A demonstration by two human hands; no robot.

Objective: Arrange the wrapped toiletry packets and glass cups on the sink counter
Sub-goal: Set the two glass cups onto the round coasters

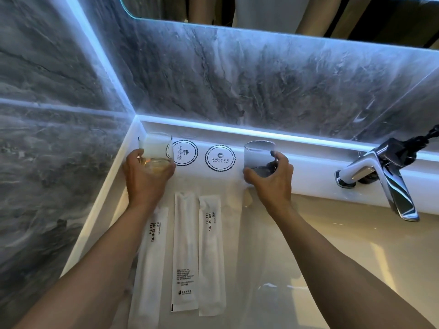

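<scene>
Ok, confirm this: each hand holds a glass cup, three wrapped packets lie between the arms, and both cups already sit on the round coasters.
Not quite. The head view shows both round coasters bare; the left hand and right hand hold the cups beside them. The rest is right.

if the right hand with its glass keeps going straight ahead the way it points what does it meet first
Probably the raised white ledge at the foot of the marble wall. The right hand holds the glass cup just in front of it, though depth is hard to judge.

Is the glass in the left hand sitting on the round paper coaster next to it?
Cannot tell. In the head view the left glass overlaps the left coaster edge, but see-through glass hides any contact.
</scene>
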